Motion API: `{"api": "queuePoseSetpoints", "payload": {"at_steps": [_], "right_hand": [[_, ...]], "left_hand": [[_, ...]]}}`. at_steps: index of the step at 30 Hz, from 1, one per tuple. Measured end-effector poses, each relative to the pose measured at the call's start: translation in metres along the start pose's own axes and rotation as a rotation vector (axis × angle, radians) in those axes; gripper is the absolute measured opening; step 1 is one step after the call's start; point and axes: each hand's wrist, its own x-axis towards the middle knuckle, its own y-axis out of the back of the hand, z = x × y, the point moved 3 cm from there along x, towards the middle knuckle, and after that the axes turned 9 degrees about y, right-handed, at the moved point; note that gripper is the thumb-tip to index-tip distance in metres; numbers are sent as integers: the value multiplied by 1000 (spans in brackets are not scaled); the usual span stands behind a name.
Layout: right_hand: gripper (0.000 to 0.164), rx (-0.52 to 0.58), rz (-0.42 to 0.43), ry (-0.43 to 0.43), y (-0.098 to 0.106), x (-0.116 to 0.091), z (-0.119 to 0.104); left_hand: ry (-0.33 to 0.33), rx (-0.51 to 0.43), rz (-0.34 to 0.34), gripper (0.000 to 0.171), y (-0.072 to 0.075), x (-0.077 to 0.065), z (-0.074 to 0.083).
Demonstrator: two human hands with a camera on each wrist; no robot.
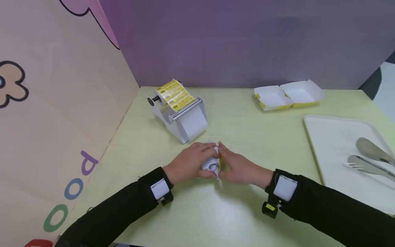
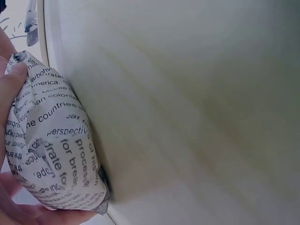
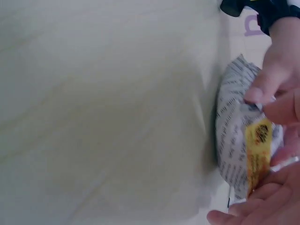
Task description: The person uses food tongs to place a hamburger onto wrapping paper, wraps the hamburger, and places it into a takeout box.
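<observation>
A small bundle wrapped in paper printed with black text (image 1: 211, 164) sits between both hands, low over the table. My left hand (image 1: 192, 161) grips it from the left, fingers over its far side and thumb at its near side. A yellow label (image 3: 257, 152) is stuck along the bundle's right side, next to my right hand (image 1: 239, 167). That right hand touches this side with rather straight fingers, some reaching past the wrapper in the right wrist view. The printed wrapper (image 2: 61, 140) looks rounded and creased in the left wrist view; its contents are hidden.
Behind the left hand stands a label dispenser (image 1: 191, 120) with a roll of yellow labels (image 1: 176, 96). An opened white and yellow carton (image 1: 274, 97) lies at the back right. A white tray (image 1: 333, 137) at the right holds a spoon (image 1: 370, 149) and a fork (image 1: 365, 164).
</observation>
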Motion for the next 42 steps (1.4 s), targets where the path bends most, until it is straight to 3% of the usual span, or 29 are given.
{"api": "queuePoseSetpoints", "payload": {"at_steps": [8, 13, 21, 32, 42], "right_hand": [[88, 267, -11, -201, 6, -14, 3], [94, 304, -16, -158, -5, -24, -3], [99, 327, -8, -111, -14, -21, -9], [94, 444, -49, -174, -14, -39, -15], [90, 523, -30, -131, -15, -43, -17]], "left_hand": [[14, -41, -20, 55, 4, 2, 0], [20, -49, -8, 58, 5, 3, 2], [59, -44, -3, 84, 6, 5, 3], [119, 25, -48, 86, 0, 6, 9], [145, 40, -54, 84, 3, 11, 13]]}}
